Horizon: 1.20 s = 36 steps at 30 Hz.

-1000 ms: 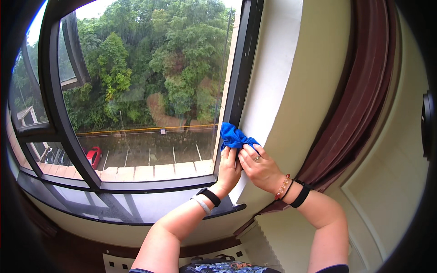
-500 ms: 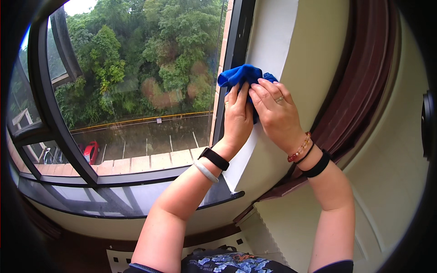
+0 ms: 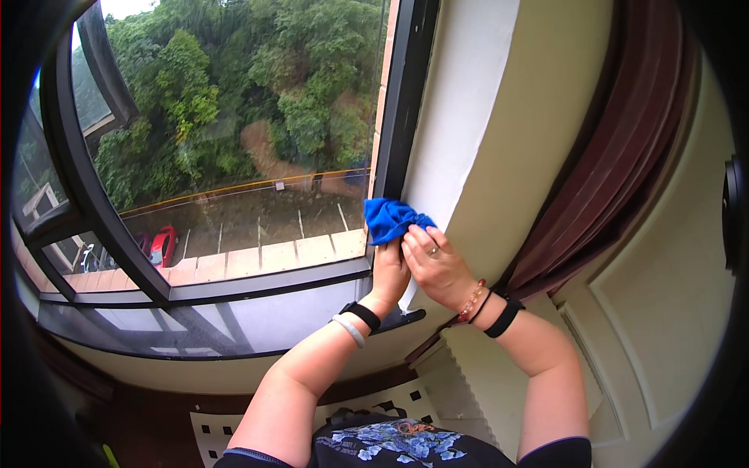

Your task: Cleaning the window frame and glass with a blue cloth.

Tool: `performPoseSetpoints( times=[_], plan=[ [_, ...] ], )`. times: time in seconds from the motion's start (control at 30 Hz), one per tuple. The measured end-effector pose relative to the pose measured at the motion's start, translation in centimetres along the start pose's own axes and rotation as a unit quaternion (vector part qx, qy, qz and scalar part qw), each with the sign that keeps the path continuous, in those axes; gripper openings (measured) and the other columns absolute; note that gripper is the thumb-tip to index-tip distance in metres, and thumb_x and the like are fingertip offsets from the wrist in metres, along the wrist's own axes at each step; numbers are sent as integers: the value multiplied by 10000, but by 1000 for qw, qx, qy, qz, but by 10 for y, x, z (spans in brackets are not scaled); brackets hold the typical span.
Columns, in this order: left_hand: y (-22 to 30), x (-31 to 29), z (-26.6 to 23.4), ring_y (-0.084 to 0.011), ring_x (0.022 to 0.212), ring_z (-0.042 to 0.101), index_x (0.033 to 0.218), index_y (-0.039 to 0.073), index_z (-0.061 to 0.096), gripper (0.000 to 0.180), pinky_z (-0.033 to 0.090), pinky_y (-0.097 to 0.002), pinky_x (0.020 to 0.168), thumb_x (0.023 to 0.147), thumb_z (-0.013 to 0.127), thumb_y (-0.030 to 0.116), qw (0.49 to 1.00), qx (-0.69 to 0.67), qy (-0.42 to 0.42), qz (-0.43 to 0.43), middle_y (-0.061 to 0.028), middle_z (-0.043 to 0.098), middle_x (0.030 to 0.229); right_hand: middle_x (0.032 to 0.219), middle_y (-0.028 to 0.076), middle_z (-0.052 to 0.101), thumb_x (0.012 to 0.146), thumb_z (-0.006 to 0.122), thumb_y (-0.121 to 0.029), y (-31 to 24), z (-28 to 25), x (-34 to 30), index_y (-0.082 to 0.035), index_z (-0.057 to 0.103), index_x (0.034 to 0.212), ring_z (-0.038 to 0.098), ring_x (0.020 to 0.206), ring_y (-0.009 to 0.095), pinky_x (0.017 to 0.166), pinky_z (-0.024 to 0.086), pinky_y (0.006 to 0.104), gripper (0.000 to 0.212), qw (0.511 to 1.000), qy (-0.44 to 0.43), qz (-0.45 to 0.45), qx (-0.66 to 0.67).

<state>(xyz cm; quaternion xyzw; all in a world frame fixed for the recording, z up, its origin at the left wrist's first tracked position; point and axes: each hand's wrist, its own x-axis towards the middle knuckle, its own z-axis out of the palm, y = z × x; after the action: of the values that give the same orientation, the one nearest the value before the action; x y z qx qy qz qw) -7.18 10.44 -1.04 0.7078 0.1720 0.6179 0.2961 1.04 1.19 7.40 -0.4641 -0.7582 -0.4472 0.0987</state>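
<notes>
A bunched blue cloth (image 3: 390, 221) lies against the dark window frame (image 3: 406, 101), low on its right upright near the corner. My left hand (image 3: 388, 271) presses the cloth from below, its fingertips hidden under the folds. Close beside it, my right hand (image 3: 437, 269) has its fingers closed on the cloth's right end. The two hands almost touch. Left of them is the large window pane (image 3: 257, 117), with a faint reflection of my arms in it.
Below the pane runs a glossy dark sill (image 3: 234, 331). To the right are a white wall edge (image 3: 460, 109), a dark red curtain (image 3: 597, 148) and a pale panelled surface (image 3: 663, 257). A red car (image 3: 163, 246) and trees show outside.
Both hands have slid the blue cloth down the right side of the window frame, toward the lower corner. The view has shifted slightly.
</notes>
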Motion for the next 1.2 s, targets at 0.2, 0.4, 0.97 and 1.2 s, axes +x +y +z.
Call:
performPoseSetpoints(
  times=[0.2,0.4,0.97,1.2],
  plan=[
    [-24,-47,-5,-405,1069,552,1254,30,495,386,449,-435,913,885,569,114,994,65,-38,-79,-230,570,1164,1116,101,620,789,541,-151,-30,29,-23,18,650,1057,505,1185,230,1065,326,391,334,999,-40,-21,29],
    [-25,-52,-13,-391,1003,609,1230,11,533,346,487,-421,856,891,559,77,979,65,-69,-180,-241,629,1071,1092,115,626,776,545,-132,-28,28,-19,32,646,1028,534,1148,240,1044,351,396,317,995,-65,-33,62],
    [16,22,-1,-395,1088,541,1256,3,527,393,435,-421,944,869,568,56,999,27,28,13,-224,570,1168,1143,135,618,809,533,-149,6,-9,12,46,642,1073,477,1216,270,1073,311,404,346,999,26,10,-44],
    [-35,-66,-1,-396,1083,541,1262,10,492,382,455,-405,921,897,535,113,984,64,-41,-164,-250,539,1175,1121,158,626,794,516,-180,-52,51,-42,65,639,1073,481,1200,284,1069,312,412,391,1000,-24,-13,14]
  ],
)
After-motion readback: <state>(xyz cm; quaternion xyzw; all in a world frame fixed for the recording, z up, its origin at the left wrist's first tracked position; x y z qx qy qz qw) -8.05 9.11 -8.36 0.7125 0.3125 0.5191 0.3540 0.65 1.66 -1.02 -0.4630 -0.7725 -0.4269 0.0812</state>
